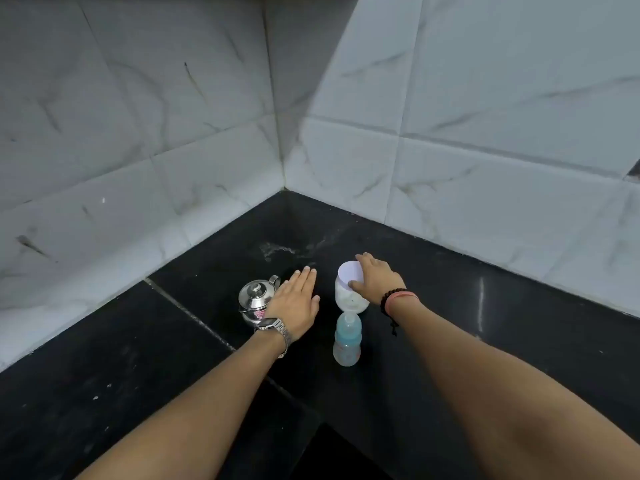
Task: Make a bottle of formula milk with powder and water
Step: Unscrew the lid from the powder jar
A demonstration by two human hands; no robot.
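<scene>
A clear jar of white powder with a white lid stands on the black counter. My right hand grips the lid, thumb on its near rim and fingers over the far side. In front of the jar stands a baby bottle with a light blue cap. A small steel kettle stands to the left. My left hand lies flat with straight fingers beside the kettle, holding nothing; whether it touches the counter is unclear.
Marble-look tiled walls meet in a corner behind the objects. A patch of white residue lies on the counter near the corner. The counter's inner edge drops away in front of me.
</scene>
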